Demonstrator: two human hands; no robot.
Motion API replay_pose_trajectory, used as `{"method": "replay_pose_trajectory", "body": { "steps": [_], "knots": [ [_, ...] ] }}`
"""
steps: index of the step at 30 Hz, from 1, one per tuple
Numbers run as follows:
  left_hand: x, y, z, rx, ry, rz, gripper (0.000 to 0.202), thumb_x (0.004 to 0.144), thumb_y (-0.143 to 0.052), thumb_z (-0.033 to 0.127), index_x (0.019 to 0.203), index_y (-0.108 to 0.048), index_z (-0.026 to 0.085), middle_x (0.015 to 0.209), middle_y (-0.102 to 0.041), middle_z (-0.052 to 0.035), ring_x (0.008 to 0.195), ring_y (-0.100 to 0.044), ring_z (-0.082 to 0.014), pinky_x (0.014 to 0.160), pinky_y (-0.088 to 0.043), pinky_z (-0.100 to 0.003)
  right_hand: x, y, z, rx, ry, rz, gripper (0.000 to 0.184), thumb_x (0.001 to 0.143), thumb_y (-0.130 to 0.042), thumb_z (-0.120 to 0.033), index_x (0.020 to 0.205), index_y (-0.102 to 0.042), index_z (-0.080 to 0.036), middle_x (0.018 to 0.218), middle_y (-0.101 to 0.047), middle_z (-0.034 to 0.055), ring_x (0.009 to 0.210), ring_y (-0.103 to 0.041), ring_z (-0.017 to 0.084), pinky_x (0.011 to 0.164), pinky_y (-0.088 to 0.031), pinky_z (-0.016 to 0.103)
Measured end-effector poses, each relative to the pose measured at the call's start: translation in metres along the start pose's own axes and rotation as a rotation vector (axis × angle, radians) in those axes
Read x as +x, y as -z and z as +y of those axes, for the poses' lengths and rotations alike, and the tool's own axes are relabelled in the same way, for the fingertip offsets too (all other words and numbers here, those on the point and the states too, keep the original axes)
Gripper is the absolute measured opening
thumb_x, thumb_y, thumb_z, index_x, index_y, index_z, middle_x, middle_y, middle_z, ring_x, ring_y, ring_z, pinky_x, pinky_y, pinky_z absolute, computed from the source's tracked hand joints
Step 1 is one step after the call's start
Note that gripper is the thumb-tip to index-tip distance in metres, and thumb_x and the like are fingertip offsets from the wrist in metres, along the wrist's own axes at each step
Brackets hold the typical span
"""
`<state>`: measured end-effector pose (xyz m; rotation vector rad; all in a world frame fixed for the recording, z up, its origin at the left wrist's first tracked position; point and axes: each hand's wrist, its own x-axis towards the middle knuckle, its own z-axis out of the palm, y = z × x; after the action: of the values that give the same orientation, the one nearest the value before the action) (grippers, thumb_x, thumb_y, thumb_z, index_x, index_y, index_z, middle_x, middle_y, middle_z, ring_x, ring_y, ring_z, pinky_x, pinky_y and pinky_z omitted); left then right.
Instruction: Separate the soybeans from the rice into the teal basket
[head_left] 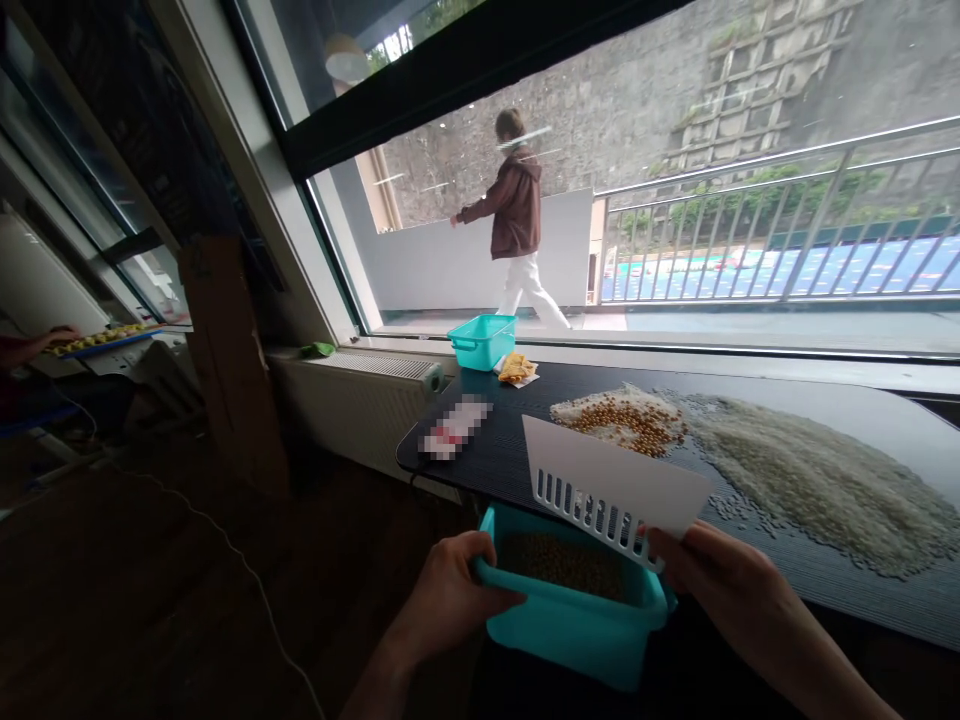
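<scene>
My left hand [459, 590] grips the left end of a teal plastic bin [570, 640], its thumb over the rim. Small brown beads or grains [562, 562] lie inside the bin. In my right hand [701, 560] is a white slotted plastic scraper [611, 480], pinched near its right lower corner. The scraper stands tilted over the bin's far side, its slots facing down. Beyond it on the black table [502, 480] are a scatter of golden-brown beads [630, 422] on pale granules and a wide heap of clear granules [817, 480].
A second teal bin [484, 345] stands at the table's far left corner, beside a yellow crumpled item [517, 369]. A blurred-out object [455, 428] lies near the left edge. Left of the table are a radiator [352, 400] and a cable [232, 550]. A person [517, 210] walks outside the window.
</scene>
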<state>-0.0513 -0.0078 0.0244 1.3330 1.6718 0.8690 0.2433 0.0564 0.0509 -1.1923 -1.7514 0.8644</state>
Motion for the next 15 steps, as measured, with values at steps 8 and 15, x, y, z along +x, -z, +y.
{"method": "replay_pose_trajectory", "body": {
  "steps": [8,15],
  "knots": [
    [0.011,-0.035,0.012,-0.014,-0.044,-0.093,0.041,0.060,-0.087,0.026,0.064,-0.048,0.020,0.062,-0.045,0.0066,0.063,-0.042,-0.0106,0.053,-0.027,-0.023,-0.022,0.024,0.008,0.033,-0.088,0.167,0.044,0.077,-0.074,-0.068,0.064,-0.078,-0.026,0.052,-0.058,0.0008,0.050,-0.049,0.016,0.041,-0.042,0.026],
    [0.008,-0.040,0.017,-0.010,-0.035,-0.098,0.039,0.059,-0.088,0.024,0.065,-0.049,0.020,0.063,-0.042,0.0074,0.063,-0.039,-0.0098,0.054,-0.028,-0.023,-0.025,0.020,0.008,0.093,-0.117,0.151,0.044,0.078,-0.073,-0.067,0.075,-0.083,-0.025,0.064,-0.070,0.0034,0.057,-0.059,0.019,0.050,-0.052,0.026]
  ]
}}
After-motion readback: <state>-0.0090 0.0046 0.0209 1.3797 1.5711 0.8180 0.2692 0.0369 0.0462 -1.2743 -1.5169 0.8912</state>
